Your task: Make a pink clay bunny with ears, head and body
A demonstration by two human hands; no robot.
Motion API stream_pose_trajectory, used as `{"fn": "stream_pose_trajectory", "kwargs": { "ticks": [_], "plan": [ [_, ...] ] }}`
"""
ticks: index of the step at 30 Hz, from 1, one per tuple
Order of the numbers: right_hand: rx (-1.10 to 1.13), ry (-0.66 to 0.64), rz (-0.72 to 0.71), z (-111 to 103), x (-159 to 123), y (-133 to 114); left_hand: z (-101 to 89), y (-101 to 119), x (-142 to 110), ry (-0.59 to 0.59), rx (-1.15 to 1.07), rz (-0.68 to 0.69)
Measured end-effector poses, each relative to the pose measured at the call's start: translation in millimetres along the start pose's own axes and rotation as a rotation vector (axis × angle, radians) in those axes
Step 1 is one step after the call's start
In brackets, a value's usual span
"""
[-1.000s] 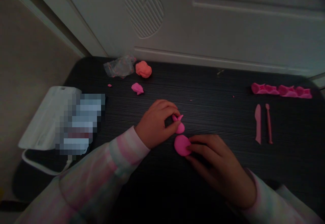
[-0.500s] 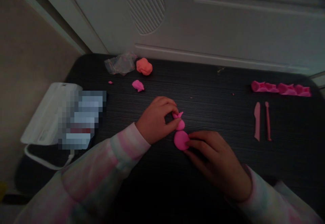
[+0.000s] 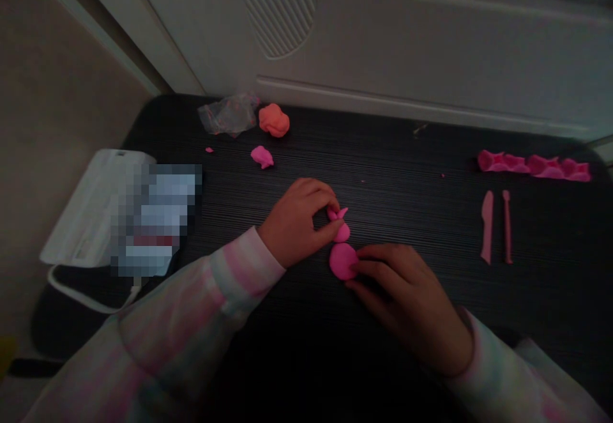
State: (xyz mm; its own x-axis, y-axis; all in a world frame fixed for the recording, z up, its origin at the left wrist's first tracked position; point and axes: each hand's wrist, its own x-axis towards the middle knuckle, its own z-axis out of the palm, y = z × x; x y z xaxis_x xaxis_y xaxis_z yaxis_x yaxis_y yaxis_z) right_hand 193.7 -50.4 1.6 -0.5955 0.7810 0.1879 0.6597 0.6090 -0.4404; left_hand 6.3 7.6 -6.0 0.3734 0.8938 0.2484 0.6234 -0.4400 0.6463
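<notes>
My left hand [image 3: 304,222] pinches a small pink clay head [image 3: 341,232] with two pointed ears between thumb and fingers. Just below it, a larger round pink clay piece [image 3: 343,261] lies against the head, or very close to it. My right hand [image 3: 407,301] has its fingertips closed on the right edge of that round piece. Beyond my left hand sit a small pink clay lump [image 3: 262,156] and an orange clay lump [image 3: 274,120].
A crumpled clear plastic bag [image 3: 230,115] lies at the back left. A white case [image 3: 90,212] and a cabled, blurred-out phone [image 3: 158,218] are at the left. On the right lie a pink plastic knife [image 3: 487,228], a thin pink tool [image 3: 507,228] and a pink strip of cups [image 3: 534,165].
The view has shifted slightly. Both hands keep their grip on the pink clay pieces, with no clear movement between them.
</notes>
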Motion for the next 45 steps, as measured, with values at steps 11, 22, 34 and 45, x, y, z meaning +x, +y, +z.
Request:
{"fn": "stream_pose_trajectory", "kwargs": {
  "ticks": [11, 22, 34, 45],
  "plan": [
    [-0.01, 0.017, -0.005, 2.3, 0.8, 0.8, -0.2, -0.7, 0.0, -0.01, -0.009, -0.004],
    [-0.007, 0.021, -0.001, 1.8, 2.1, -0.9, 2.0, -1.5, 0.0, 0.01, -0.011, 0.007],
    [-0.026, 0.012, 0.011, 1.9, 2.6, -1.2, 0.0, -2.2, 0.8, -0.018, -0.01, 0.022],
    [-0.016, 0.0, 0.015, 1.5, 3.7, 0.2, -1.5, -1.0, 0.9, 0.014, -0.045, -0.027]
  ]
}}
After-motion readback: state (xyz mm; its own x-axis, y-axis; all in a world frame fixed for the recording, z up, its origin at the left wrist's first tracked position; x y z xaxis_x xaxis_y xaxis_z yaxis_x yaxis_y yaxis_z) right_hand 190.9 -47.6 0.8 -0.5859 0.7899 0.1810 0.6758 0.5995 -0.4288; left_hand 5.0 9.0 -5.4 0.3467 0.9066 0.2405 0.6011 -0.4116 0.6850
